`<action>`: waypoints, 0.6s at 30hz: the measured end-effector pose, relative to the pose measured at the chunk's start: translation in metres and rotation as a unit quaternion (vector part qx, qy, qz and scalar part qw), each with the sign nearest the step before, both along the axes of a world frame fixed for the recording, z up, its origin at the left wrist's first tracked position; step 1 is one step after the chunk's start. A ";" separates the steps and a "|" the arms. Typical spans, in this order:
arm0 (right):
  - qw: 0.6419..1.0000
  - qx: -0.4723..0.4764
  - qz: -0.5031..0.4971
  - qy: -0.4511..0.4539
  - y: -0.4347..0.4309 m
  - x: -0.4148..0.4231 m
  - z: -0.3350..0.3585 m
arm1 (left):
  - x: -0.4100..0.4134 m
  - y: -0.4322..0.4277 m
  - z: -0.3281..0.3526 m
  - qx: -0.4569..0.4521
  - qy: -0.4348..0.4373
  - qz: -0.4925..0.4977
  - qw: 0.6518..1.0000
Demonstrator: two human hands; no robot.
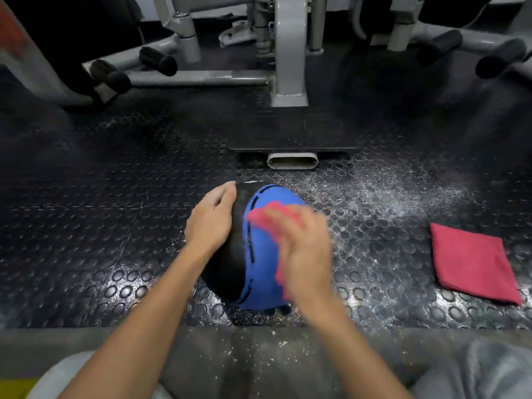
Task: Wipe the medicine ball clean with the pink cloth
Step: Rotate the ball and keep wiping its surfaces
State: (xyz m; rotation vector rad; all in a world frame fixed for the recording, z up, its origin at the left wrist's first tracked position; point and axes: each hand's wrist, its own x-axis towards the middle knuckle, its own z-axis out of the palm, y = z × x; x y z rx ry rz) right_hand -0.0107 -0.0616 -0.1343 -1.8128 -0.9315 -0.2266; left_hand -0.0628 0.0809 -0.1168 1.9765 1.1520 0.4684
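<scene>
Forearms reach from the bottom edge to the ball at frame centre on the mat. Left hand rests relaxed on its black side, likely steadying it. Right hand, blurred, presses the cloth to the blue panel; whether it grips, I cannot tell. Spare cloth lies lower right

A folded red cloth lies on studded rubber floor before a grey machine frame.

Ball on floor, folded cloth to its right
</scene>
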 end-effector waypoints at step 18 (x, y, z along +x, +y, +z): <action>0.980 -0.039 -0.062 0.183 -0.009 0.028 0.000 | -0.050 -0.027 -0.017 0.005 -0.140 0.019 0.990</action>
